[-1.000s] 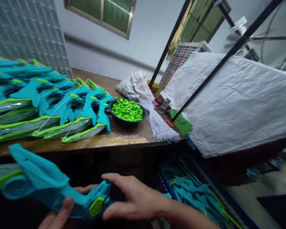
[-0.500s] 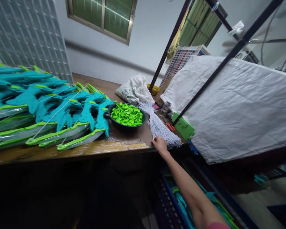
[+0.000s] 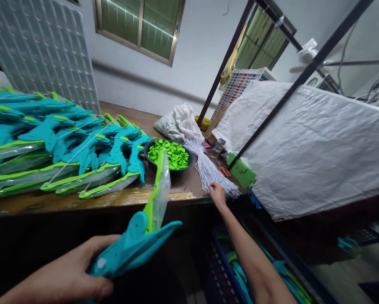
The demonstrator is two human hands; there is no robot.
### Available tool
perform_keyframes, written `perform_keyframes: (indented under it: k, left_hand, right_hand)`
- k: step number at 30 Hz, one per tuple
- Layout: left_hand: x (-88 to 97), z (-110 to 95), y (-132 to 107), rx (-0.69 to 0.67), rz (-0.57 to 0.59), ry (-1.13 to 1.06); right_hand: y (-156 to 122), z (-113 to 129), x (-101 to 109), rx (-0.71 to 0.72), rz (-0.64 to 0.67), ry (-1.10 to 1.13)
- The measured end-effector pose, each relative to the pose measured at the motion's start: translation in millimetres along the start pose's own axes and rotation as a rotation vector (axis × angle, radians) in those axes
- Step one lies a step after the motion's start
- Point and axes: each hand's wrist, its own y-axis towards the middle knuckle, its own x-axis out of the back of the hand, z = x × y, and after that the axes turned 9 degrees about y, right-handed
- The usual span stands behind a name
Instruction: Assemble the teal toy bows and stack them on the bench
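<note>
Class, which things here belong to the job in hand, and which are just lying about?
Apparently belonging:
- teal-green piece, in the left hand
- white cords, at the right hand
- similar heaped pieces
- green bits in the bowl

Probably lying about:
- green block
- white crate

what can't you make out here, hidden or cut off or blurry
In the head view:
Whether the right hand pinches a strand of the white cord bundle: too small.
Lower end of the toy bow: covered by the left hand.
Contents of the blue crate: blocked by the right forearm and bottom edge.
Rest of the piled bows: cut off by left edge.
Lettering on the small sack: too blurred.
</note>
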Motion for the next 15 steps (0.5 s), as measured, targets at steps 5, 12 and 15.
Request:
perform_keyframes:
  k: [5,12,15]
  left_hand:
    - [-36.5,6.2,22.5,-0.029,0.394,-0.173]
    - [-64.3,5.6,38.3,-0.054,0.533,-0.477]
    - [-64.8,10.6,34.9,-0.029,0.451,-0.433]
  right_hand:
    - [-53.1,35.6,3.7,0.194,0.004,0.180]
    - [-227.6,78.7,-17.2,0.381,0.739,0.518]
    - [-264.3,77.8,-26.7,0.091,1.143,0.744]
